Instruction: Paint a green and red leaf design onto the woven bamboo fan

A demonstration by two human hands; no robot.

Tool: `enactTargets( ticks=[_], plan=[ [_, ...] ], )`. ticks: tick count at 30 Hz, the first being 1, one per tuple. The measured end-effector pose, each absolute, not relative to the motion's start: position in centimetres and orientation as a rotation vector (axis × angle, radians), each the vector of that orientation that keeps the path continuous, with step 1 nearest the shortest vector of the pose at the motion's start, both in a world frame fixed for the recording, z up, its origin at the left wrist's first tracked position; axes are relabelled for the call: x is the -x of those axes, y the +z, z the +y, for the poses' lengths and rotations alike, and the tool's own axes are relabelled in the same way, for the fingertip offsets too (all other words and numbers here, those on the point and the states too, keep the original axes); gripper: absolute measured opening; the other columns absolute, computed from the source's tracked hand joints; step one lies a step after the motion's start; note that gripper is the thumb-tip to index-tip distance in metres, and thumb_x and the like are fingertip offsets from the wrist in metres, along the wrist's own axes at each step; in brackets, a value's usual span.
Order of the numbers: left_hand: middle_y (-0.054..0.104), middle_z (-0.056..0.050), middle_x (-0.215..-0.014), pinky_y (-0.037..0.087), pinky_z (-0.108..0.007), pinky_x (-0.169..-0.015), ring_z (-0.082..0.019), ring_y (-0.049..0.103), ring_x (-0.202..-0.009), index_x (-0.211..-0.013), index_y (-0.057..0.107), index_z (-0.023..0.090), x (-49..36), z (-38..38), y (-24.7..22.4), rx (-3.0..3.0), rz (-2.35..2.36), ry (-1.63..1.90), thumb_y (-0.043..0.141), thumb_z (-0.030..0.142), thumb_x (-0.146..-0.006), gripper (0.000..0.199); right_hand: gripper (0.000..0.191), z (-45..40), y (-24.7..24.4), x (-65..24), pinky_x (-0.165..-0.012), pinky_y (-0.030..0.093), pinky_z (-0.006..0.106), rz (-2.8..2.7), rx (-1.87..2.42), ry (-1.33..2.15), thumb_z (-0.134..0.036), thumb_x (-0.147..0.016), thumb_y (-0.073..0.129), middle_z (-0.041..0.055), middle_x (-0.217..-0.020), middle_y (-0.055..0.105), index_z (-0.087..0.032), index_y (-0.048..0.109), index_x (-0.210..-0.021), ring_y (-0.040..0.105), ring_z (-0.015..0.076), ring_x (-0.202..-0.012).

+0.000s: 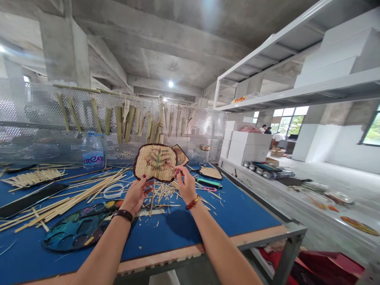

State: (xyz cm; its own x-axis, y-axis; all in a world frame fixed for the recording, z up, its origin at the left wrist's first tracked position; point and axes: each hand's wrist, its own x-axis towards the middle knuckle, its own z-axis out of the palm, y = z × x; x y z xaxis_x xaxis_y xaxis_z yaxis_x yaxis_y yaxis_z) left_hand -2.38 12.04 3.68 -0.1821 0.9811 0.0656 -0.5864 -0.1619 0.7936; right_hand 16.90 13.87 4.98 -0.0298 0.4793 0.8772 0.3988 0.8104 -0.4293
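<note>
A woven hand fan (145, 162) with a dark scalloped rim and a green and red plant-like pattern is held up over the table. My left hand (137, 196) grips its lower left edge, thumb on the front face. A thin stick, apparently the fan's handle (152, 200), hangs below it. At the fan's right edge my right hand (185, 184) is closed in a pinch. A thin brown stick (170, 165) seems to run from those fingertips across the woven face; its kind is unclear. Behind the fan shows part of another woven piece (181, 155).
On the blue tabletop (237, 215) lie bamboo strips (77, 198), a paint palette (71, 229), a white tape roll (113, 191), a green-and-black cutter (209, 183) and a small woven fan (210, 172). A water bottle (93, 152) stands behind. White shelving (297, 93) rises at right.
</note>
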Motion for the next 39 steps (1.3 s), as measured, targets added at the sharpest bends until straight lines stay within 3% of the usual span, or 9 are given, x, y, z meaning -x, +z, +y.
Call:
enactTargets(
  ticks=[11,30,39],
  plan=[
    [0.072,-0.004,-0.086,0.054,-0.024,-0.057,-0.015,0.070,-0.072,-0.084,0.061,0.016,2.4,11.9,3.7,-0.721,0.764,1.642,0.064,0.016,-0.084,0.003,0.020,13.7,5.5,-17.1,-0.075,0.053,0.029,-1.486,0.790,0.125,-0.021,-0.087,0.047,0.0031,-0.086,0.071,-0.020,0.062,-0.101,0.068,0.0168,-0.077],
    [0.071,-0.004,-0.086,0.054,-0.024,-0.057,-0.014,0.070,-0.071,-0.085,0.062,0.017,2.5,11.8,3.8,-0.708,0.752,1.662,0.061,0.016,-0.086,0.001,0.022,13.9,5.6,-17.6,-0.083,0.052,0.031,-1.526,0.721,0.004,-0.019,-0.091,0.046,0.0053,-0.096,0.072,-0.020,0.066,-0.097,0.067,0.0179,-0.088],
    [0.072,-0.003,-0.084,0.053,-0.023,-0.057,-0.014,0.069,-0.069,-0.088,0.061,0.018,2.7,12.0,3.7,-0.695,0.736,1.701,0.061,0.018,-0.087,0.002,0.032,14.7,5.6,-18.8,-0.078,0.056,0.036,-1.296,0.656,0.207,-0.027,-0.092,0.043,0.0089,-0.104,0.072,-0.019,0.065,-0.114,0.069,0.0183,-0.080]
  ],
)
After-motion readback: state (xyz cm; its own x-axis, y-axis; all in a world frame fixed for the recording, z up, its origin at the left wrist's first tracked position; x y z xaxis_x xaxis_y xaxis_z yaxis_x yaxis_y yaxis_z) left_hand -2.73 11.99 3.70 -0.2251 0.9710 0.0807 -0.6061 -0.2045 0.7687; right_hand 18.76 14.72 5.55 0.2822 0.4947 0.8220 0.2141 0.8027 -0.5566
